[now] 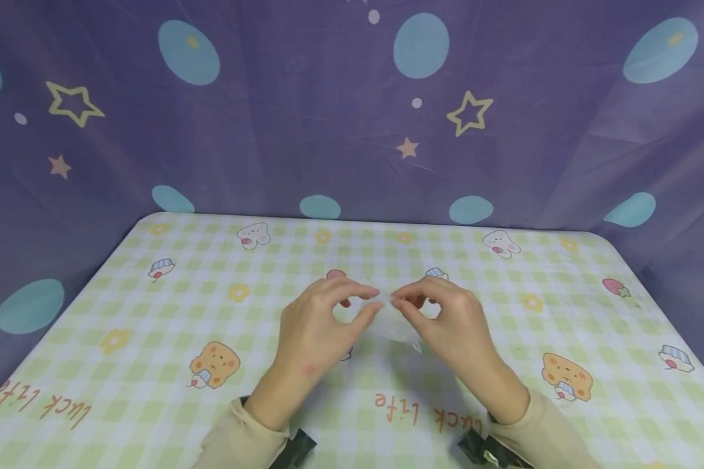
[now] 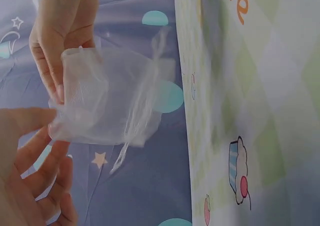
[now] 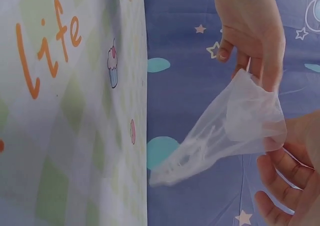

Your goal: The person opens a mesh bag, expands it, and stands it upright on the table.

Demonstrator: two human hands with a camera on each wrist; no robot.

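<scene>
A small sheer white drawstring bag [image 1: 396, 331] hangs between my two hands above the tablecloth. My left hand [image 1: 319, 322] pinches one corner of its upper edge between thumb and fingertips; in the left wrist view the bag [image 2: 117, 98] spreads out from that grip. My right hand [image 1: 454, 319] pinches the other corner, thumb against index finger. The gathered cord [image 2: 137, 113] runs across the lower end of the bag, with a loose tail dangling. A denser white patch [image 3: 247, 117] shows through the mesh near the fingers.
A green-and-white checked tablecloth [image 1: 152, 312] with cartoon prints covers the table. Behind it hangs a purple curtain [image 1: 328, 117] with stars and blue ovals. Beige sleeves [image 1: 243, 436] and dark wrist straps [image 1: 293, 449] are at the near edge.
</scene>
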